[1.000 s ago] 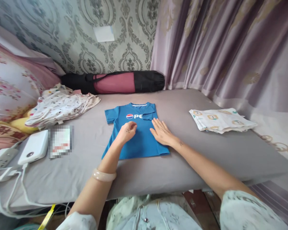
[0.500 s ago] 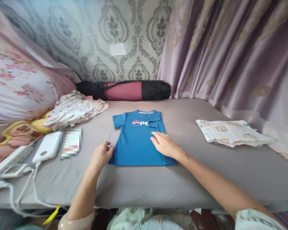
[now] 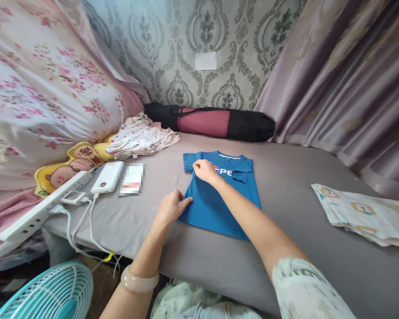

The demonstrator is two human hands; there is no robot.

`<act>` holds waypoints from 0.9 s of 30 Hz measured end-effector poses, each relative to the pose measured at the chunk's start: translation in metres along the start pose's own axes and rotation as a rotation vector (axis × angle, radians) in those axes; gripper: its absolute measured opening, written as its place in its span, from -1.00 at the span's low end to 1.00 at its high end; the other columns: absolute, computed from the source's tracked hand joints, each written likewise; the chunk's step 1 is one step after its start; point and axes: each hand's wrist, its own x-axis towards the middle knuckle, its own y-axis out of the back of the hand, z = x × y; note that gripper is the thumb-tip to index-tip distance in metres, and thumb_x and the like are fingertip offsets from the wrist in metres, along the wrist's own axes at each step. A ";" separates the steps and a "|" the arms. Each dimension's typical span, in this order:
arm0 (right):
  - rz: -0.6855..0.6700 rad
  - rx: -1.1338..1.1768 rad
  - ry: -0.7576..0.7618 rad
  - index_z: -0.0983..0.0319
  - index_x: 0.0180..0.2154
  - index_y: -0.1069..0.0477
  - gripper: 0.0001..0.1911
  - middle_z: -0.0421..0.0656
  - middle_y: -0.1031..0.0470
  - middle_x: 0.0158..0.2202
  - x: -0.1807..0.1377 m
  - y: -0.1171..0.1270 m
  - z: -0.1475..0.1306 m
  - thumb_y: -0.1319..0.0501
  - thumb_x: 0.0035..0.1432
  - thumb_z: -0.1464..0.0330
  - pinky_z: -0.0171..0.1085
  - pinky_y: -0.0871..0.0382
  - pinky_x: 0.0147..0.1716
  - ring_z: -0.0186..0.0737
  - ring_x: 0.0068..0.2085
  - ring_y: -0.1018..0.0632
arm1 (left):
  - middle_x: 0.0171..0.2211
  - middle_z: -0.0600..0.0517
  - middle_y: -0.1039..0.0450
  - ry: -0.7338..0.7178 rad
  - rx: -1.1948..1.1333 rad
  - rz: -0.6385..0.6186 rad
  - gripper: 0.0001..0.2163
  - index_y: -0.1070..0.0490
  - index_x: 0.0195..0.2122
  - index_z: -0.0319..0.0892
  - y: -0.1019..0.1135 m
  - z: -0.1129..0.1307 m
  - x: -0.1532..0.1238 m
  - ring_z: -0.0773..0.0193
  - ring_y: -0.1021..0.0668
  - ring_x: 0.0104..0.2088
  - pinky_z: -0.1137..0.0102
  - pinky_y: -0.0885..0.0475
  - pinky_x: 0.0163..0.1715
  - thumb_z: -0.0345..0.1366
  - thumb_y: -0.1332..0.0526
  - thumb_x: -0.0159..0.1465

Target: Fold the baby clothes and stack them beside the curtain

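Note:
A blue T-shirt (image 3: 216, 206) with a round logo and white letters lies flat on the grey bed sheet. Its right side is folded inward, with that sleeve lying over the front lettering. My right hand (image 3: 204, 170) reaches across the shirt, fingers pinched on the cloth by the left sleeve, hiding part of the logo. At the shirt's left edge, above the lower corner, my left hand (image 3: 173, 207) has its thumb and curled fingers closed on the cloth; the fingertips are partly hidden.
Folded patterned cloth (image 3: 362, 212) lies at right, a crumpled printed garment (image 3: 142, 137) at back left. A long black-and-red bag (image 3: 202, 122) lines the wall. At left are a power bank (image 3: 108, 177), a power strip (image 3: 49, 206), cables and a turquoise fan (image 3: 53, 292).
My right hand has moved from the shirt's folded right side across to its left sleeve. My left hand stays at the left edge. The view has turned left, bringing the fan into sight.

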 end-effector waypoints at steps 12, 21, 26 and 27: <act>-0.090 -0.073 -0.262 0.42 0.07 -0.34 -0.52 0.24 -0.26 0.15 0.066 -0.051 -0.040 -0.27 0.13 0.38 -0.13 -0.29 0.06 0.06 0.13 -0.39 | -0.51 0.05 -0.44 0.070 -0.120 -0.026 -0.79 -0.36 -0.47 -0.15 -0.001 -0.007 0.007 0.28 -0.44 -0.44 0.44 -0.17 -0.48 -0.15 -0.12 0.20; -0.004 0.314 -0.389 0.31 -0.43 -0.47 -0.86 0.03 -0.55 -0.33 0.079 -0.044 -0.016 -0.24 -0.07 0.61 -0.21 -0.42 -0.15 -0.06 -0.18 -0.58 | -0.57 0.06 -0.41 0.147 -0.148 0.052 -0.80 -0.37 -0.54 -0.18 0.011 0.003 0.002 0.29 -0.46 -0.48 0.44 -0.21 -0.48 -0.24 -0.09 0.16; 0.106 0.698 -0.478 0.25 -0.42 -0.41 -0.90 -0.29 -0.36 -0.65 0.080 -0.018 0.011 -0.13 0.04 0.50 -0.40 -0.41 -0.51 -0.38 -0.58 -0.45 | -0.49 0.03 -0.46 0.108 -0.184 0.034 -0.71 -0.38 -0.41 -0.19 0.009 -0.002 0.001 0.24 -0.50 -0.41 0.43 -0.26 -0.45 -0.05 -0.11 0.22; 0.129 0.766 -0.489 0.25 -0.40 -0.41 -0.89 -0.32 -0.34 -0.65 0.078 -0.011 0.016 -0.12 0.04 0.49 -0.42 -0.39 -0.53 -0.42 -0.61 -0.42 | -0.47 0.03 -0.47 0.102 -0.193 0.017 -0.68 -0.39 -0.36 -0.19 0.008 -0.001 -0.001 0.23 -0.51 -0.40 0.42 -0.27 -0.45 0.00 -0.12 0.21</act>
